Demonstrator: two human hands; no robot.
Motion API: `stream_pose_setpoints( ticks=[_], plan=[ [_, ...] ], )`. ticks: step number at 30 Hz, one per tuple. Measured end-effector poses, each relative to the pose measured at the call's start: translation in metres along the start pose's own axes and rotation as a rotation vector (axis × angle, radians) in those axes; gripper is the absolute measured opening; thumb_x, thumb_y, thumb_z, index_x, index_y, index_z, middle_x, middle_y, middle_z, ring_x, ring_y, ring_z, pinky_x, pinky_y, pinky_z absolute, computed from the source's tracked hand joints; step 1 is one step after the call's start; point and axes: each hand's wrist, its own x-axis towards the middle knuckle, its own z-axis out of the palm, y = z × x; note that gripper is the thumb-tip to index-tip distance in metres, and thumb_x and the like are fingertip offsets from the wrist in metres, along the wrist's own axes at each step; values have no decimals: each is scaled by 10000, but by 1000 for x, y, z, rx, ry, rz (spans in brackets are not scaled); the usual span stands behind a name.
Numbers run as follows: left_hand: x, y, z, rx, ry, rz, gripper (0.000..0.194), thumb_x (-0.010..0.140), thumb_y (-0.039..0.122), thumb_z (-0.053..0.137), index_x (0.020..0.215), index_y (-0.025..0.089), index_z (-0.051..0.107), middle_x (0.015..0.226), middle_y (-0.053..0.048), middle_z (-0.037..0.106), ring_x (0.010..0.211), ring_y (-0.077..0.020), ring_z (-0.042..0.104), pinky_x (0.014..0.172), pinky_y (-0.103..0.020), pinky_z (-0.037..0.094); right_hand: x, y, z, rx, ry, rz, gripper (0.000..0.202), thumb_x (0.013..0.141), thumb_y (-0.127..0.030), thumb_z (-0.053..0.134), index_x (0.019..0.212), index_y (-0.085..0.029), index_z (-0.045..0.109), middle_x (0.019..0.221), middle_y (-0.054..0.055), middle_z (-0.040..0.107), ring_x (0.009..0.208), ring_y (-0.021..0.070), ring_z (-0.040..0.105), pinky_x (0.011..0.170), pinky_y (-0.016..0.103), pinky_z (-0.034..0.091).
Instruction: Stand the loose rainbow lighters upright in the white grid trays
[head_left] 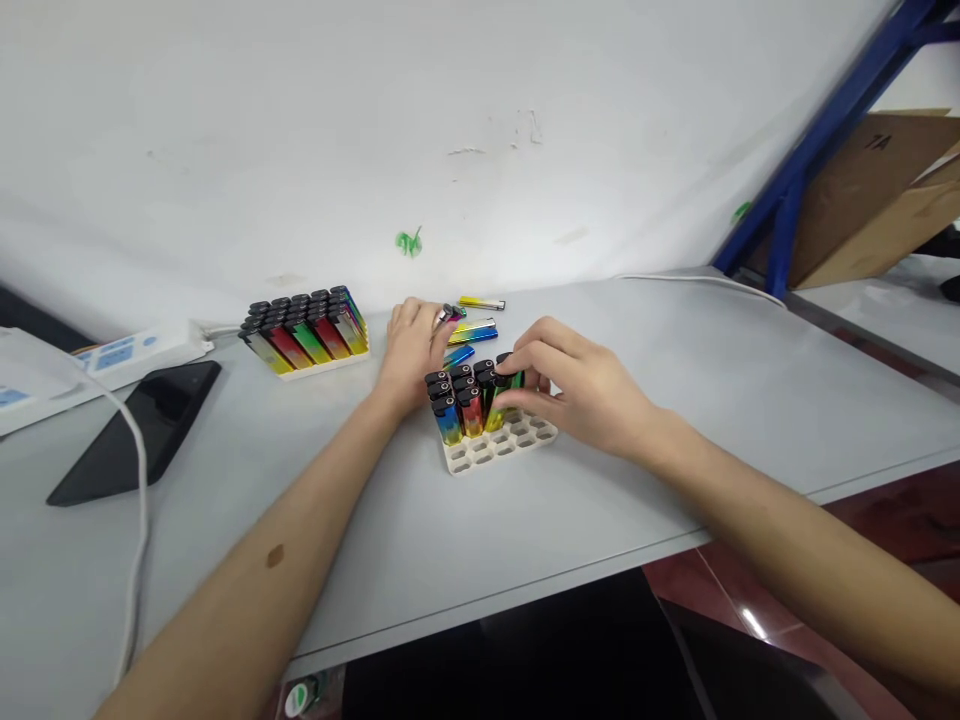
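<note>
A white tray with rows of holes (495, 450) is partly filled with upright lighters with black tops, among them a blue lighter (448, 422) and a red lighter (471, 412). My right hand (581, 385) pinches a green-and-yellow lighter (496, 415) that stands among them; its fingers hide some of the back row. Behind the tray, my left hand (411, 350) is closed on a lighter (448, 313) whose metal end shows at the fingertips. Several loose lighters lie beside it, including a blue-and-yellow lighter (474, 331) and a yellow-and-silver lighter (481, 303).
A second tray (330, 366), packed with upright lighters, stands at the left near the wall. Further left are a black phone (139, 435), a white power strip (142, 350) and a white cable (139, 520). A blue metal frame (787, 235) and cardboard boxes (870, 200) are at the right.
</note>
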Motion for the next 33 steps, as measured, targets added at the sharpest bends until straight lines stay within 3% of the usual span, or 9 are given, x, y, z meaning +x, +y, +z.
stream_pose_setpoints(
  ticks=[2, 5, 10, 15, 19, 23, 27, 30, 33],
  plan=[
    [-3, 3, -6, -71, 55, -60, 147, 985, 370, 513, 959, 229, 547, 993, -80, 664, 998, -254, 601, 901, -382, 478, 0, 0, -1, -1, -8, 4, 148, 929, -284, 712, 1004, -219, 602, 994, 40, 606, 641, 107, 578, 602, 272, 526],
    [-11, 12, -16, -246, 24, -149, 222, 1002, 447, 486, 914, 244, 502, 825, -17, 694, 832, -203, 661, 766, -324, 484, 0, -1, -3, 7, -23, 9, 163, 927, -274, 715, 1011, -216, 587, 1011, 39, 626, 641, 103, 575, 593, 264, 509],
    [-22, 24, -22, -412, -7, -177, 274, 986, 494, 511, 885, 239, 502, 818, 11, 727, 747, -162, 690, 699, -285, 485, 0, -3, -5, -24, -46, -8, 168, 919, -246, 726, 1015, -211, 593, 979, 31, 648, 653, 108, 579, 597, 259, 488],
    [-20, 16, -19, -458, 31, -253, 245, 964, 468, 527, 916, 228, 543, 818, 3, 718, 675, -149, 653, 654, -288, 497, 0, -5, -1, -84, -27, -55, 123, 923, -297, 719, 1001, -210, 679, 1012, 62, 633, 774, 151, 614, 609, 279, 483],
    [-19, 13, -18, -531, -31, -286, 196, 929, 399, 561, 991, 217, 597, 879, -15, 719, 635, -139, 608, 611, -287, 498, 4, -1, 1, -83, 185, 0, 152, 969, -337, 638, 916, -218, 716, 920, 55, 626, 762, 159, 585, 617, 299, 464],
    [-18, 20, -21, -632, -143, -274, 265, 910, 409, 590, 1069, 199, 624, 1023, -61, 749, 663, -140, 595, 621, -287, 504, 12, 23, 3, 86, 364, 271, 238, 1001, -320, 542, 864, -203, 698, 839, 35, 651, 750, 154, 573, 672, 312, 461],
    [-16, 22, -21, -603, -283, -170, 347, 900, 481, 592, 1074, 187, 653, 1092, -79, 762, 859, -211, 663, 743, -321, 525, 18, 54, 13, 414, 215, 560, 258, 935, -408, 631, 1013, -177, 714, 851, 23, 676, 753, 146, 582, 708, 309, 460],
    [-13, 16, -17, -555, -341, -104, 356, 875, 507, 607, 1026, 192, 674, 1017, -57, 767, 931, -259, 682, 800, -342, 523, 19, 67, 27, 614, 101, 606, 362, 849, -439, 733, 1102, -181, 724, 834, 2, 669, 741, 137, 571, 726, 301, 459],
    [-13, 11, -13, -517, -346, -48, 376, 874, 552, 586, 931, 191, 678, 915, -27, 740, 893, -262, 673, 784, -337, 516, 17, 70, 41, 762, 29, 616, 331, 781, -387, 798, 1030, -176, 744, 864, 12, 700, 783, 145, 598, 750, 299, 475]
  ],
)
